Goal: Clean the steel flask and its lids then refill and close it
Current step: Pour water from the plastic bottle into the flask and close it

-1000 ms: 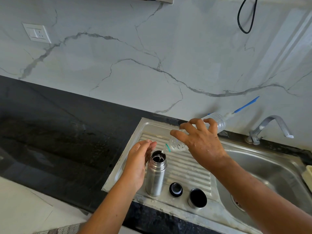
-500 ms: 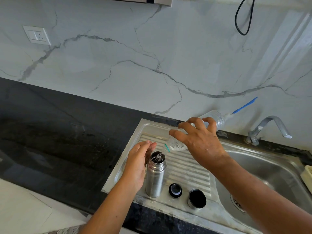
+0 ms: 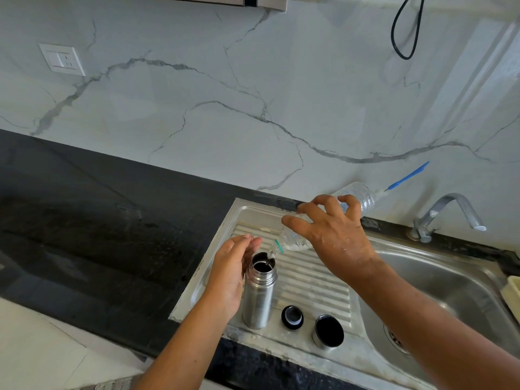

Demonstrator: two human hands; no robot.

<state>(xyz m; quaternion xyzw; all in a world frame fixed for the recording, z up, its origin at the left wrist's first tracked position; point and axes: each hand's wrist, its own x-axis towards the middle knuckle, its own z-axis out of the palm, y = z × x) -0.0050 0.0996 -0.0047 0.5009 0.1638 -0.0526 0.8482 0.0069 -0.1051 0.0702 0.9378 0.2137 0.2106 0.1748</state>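
The steel flask point(image 3: 259, 294) stands upright and uncapped on the ribbed drainboard point(image 3: 312, 285), just right of the left hand point(image 3: 230, 274). That hand lies flat against the flask's side, fingers straight and pressed together, reaching up past its open mouth; whether the thumb wraps behind cannot be told. The right hand point(image 3: 332, 235), above and to the right of the flask, grips a clear plastic bottle point(image 3: 363, 197) from on top with curled, spread fingers. The bottle is tilted, its neck down by the flask's rim, and a thin run of water falls into the opening. The hand covers the bottle's middle.

Below the right wrist, on the drainboard's near edge, sit the small black inner lid point(image 3: 292, 317) and the steel outer lid point(image 3: 328, 331), both open side up and apart from each other and the flask. Under the right forearm lies the sink basin point(image 3: 450, 291). Beyond the right hand a tap point(image 3: 447, 212) rises at the wall and a blue-handled brush point(image 3: 408, 175) leans behind the bottle. The black counter point(image 3: 98, 220) stretches left of the left hand, with a wall socket point(image 3: 62, 59) high above it.
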